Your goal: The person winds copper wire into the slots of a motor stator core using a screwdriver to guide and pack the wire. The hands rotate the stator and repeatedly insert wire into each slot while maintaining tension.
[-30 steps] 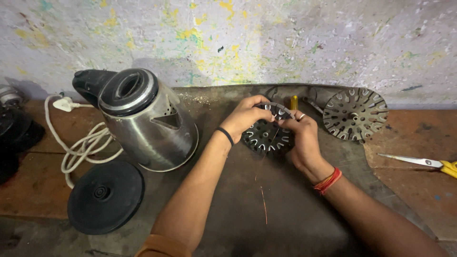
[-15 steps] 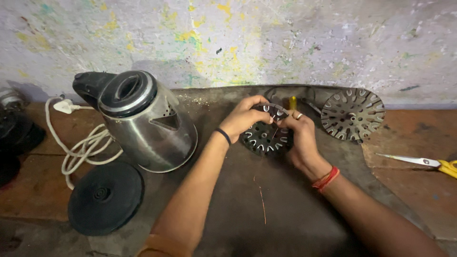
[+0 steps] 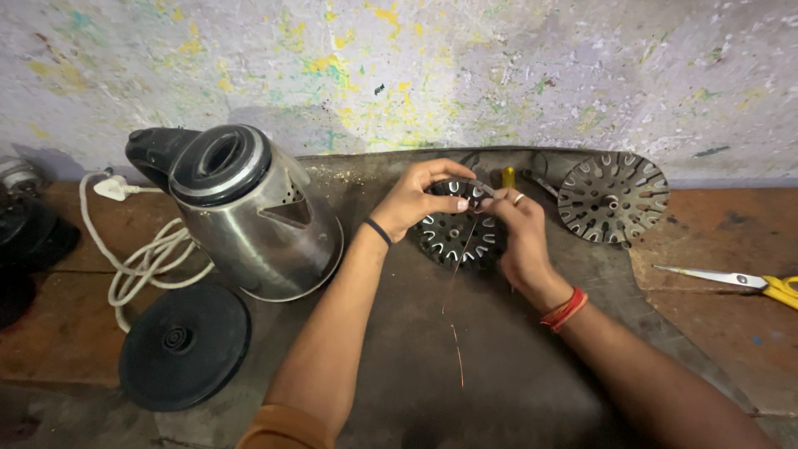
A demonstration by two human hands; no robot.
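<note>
Both hands meet at the upper centre of the frame over a dark, slotted motor stator core (image 3: 455,237), which lies flat on a dark grey mat (image 3: 399,357) covering the middle of the bench. The left hand (image 3: 420,198) curls over the upper left edge of the stator, with thumb and fingers pinched closed at its top rim. The right hand (image 3: 517,229) rests against the right side of the stator, fingers bent inward and closed toward the left fingertips; a ring shows on one finger and a red band sits on the wrist. A thin copper wire (image 3: 455,308) runs from the point where the fingertips meet, down across the stator face and onto the mat toward the lower centre of the frame. Whether each hand grips the wire itself or only the stator rim cannot be told. A yellow-handled tool (image 3: 508,176) lies just behind the hands. To the right, near the stator but apart from it, a second slotted metal disc (image 3: 613,198) lies on the mat. At the right edge lie scissors with yellow handles (image 3: 740,281). In the left half of the frame a stainless steel electric kettle (image 3: 249,212) lies tilted, with its round black base (image 3: 184,345) below it and a white power cord (image 3: 137,258) coiled at its left.
</note>
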